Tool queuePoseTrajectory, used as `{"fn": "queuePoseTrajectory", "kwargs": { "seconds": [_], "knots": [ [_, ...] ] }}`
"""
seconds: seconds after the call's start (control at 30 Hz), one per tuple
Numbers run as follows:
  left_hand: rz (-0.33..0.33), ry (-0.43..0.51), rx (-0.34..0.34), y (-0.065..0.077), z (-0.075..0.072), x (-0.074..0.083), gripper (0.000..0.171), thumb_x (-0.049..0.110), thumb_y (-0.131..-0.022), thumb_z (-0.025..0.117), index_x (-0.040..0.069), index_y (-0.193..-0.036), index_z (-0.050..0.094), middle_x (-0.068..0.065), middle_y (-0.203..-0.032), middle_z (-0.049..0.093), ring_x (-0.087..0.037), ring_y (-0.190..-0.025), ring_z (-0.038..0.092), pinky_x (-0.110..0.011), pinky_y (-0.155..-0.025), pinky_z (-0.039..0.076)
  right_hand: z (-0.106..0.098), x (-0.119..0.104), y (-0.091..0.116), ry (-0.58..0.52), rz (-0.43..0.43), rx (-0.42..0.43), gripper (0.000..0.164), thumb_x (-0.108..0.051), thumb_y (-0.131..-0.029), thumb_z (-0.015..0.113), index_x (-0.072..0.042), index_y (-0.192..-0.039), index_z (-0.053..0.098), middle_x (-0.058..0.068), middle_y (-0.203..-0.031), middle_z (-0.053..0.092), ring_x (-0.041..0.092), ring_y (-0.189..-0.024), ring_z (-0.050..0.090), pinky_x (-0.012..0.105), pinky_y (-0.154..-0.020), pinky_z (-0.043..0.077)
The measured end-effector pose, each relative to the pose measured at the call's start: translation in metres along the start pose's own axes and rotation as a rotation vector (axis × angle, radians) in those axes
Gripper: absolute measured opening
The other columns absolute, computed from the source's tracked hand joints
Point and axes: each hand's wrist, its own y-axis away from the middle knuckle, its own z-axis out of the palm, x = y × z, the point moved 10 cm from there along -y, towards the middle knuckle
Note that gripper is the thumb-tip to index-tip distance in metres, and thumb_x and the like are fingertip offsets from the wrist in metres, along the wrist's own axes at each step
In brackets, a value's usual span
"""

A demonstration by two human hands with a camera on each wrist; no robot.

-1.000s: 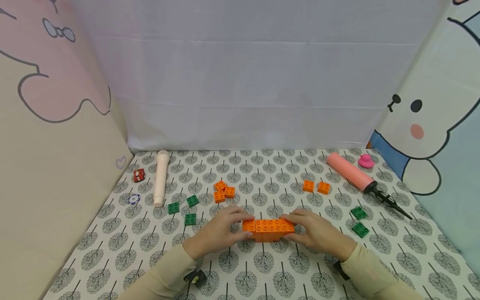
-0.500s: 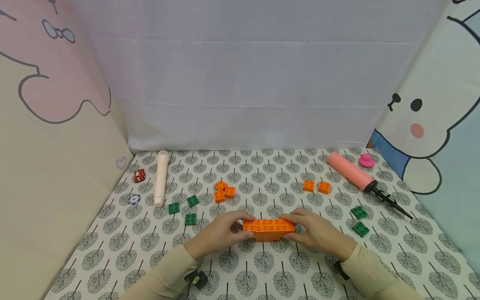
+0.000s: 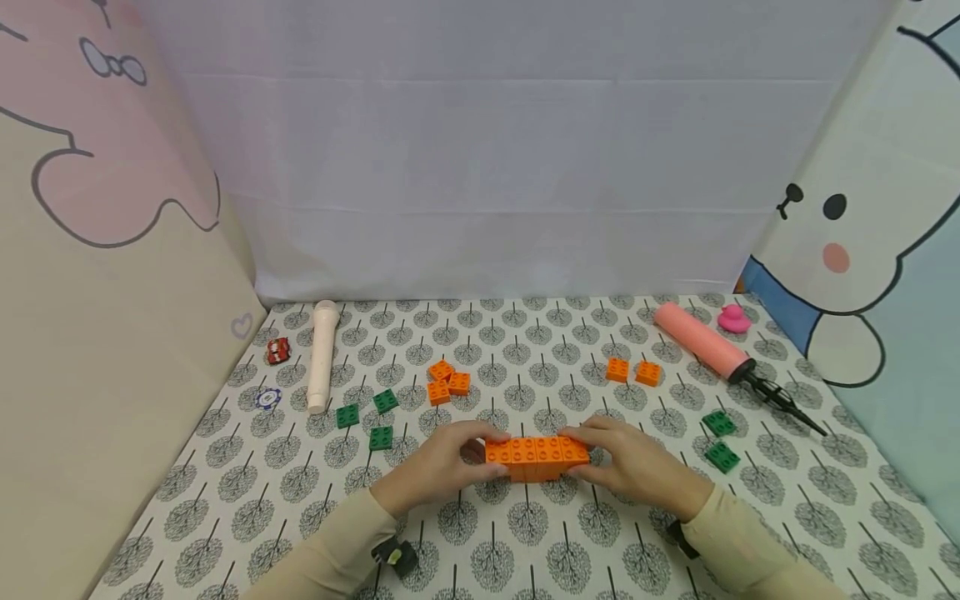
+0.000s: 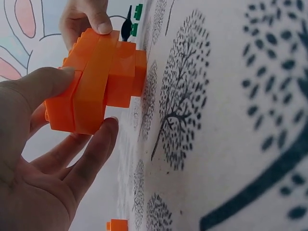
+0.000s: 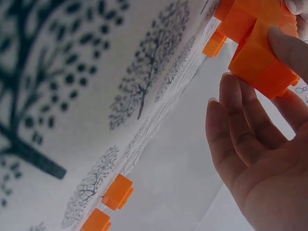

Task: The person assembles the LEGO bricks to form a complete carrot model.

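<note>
A block built of joined orange toy bricks [image 3: 537, 457] stands at the front middle of the table. Its upper row juts out past a narrower lower part, as the left wrist view shows. My left hand [image 3: 438, 465] pinches the left end of that upper row between thumb and fingers. At the opposite end, my right hand [image 3: 633, 468] grips the row in the same way. In the left wrist view, the left thumb [image 4: 50, 82] presses on the side of the upper bricks. The right wrist view has the right thumb [image 5: 291, 50] against the build, with some fingers spread below.
Loose orange bricks lie behind the left hand [image 3: 448, 384] and behind the right [image 3: 632, 372]. Green bricks lie left [image 3: 381, 437] and right [image 3: 722, 442]. Farther off are a white tube [image 3: 322, 358], red toy [image 3: 278, 350], chip [image 3: 267, 398], pink pump [image 3: 705, 342] and pink duck [image 3: 733, 318].
</note>
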Motion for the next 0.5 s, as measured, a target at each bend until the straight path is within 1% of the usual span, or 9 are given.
{"fn": "queuePoseTrajectory", "kwargs": {
  "seconds": [0.2, 0.4, 0.5],
  "knots": [
    [0.01, 0.013, 0.0, -0.0014, 0.0006, -0.0004, 0.042, 0.029, -0.086, 0.077, 0.017, -0.125, 0.066, 0.003, -0.115, 0.067, -0.005, -0.09, 0.065, -0.021, -0.083, 0.056, -0.0011, 0.0002, 0.0002, -0.01, 0.004, -0.003, 0.05, -0.035, -0.088, 0.076, -0.014, -0.133, 0.065, -0.001, -0.113, 0.065, 0.013, -0.095, 0.063, 0.036, -0.082, 0.057],
    [0.01, 0.014, 0.0, -0.0018, 0.001, -0.0018, 0.043, 0.03, -0.085, 0.078, 0.018, -0.125, 0.066, 0.005, -0.113, 0.067, -0.005, -0.09, 0.065, -0.021, -0.083, 0.056, -0.0001, 0.0012, -0.0005, -0.024, -0.005, -0.006, 0.049, -0.033, -0.088, 0.076, -0.012, -0.131, 0.065, -0.002, -0.112, 0.065, 0.011, -0.094, 0.062, 0.034, -0.08, 0.057],
    [0.02, 0.002, 0.0, -0.0011, 0.0013, -0.0026, 0.042, 0.03, -0.086, 0.078, 0.02, -0.125, 0.066, 0.007, -0.112, 0.066, -0.005, -0.09, 0.065, -0.021, -0.082, 0.056, 0.0014, 0.0035, -0.0013, -0.033, 0.003, -0.026, 0.051, -0.038, -0.089, 0.074, -0.012, -0.132, 0.065, -0.003, -0.113, 0.065, 0.01, -0.095, 0.062, 0.034, -0.081, 0.056]
  ]
}}
